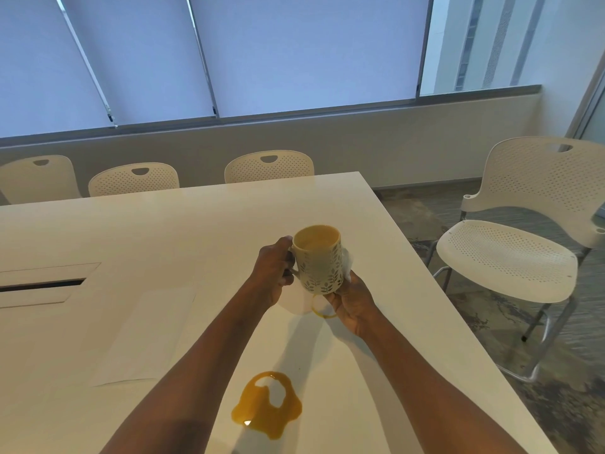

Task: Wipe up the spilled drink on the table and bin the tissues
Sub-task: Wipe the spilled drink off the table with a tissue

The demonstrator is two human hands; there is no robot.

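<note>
A cream mug point(319, 257) with a leaf pattern is lifted above the white table point(163, 231). My left hand point(273, 270) grips its handle. My right hand point(352, 304) presses a white tissue point(347, 262) against the mug's right side and base. An orange ring stain point(322, 311) marks the table just below the mug. A larger orange puddle point(265, 407) lies nearer to me, between my forearms. Another white tissue point(296, 303) appears to lie on the table under the mug, partly hidden by my left hand.
The table's right edge point(425, 267) runs diagonally, with a white perforated chair point(523, 244) beyond it on the carpet. Three similar chairs point(268, 167) stand along the far side. A cable hatch point(42, 285) is set into the tabletop at the left.
</note>
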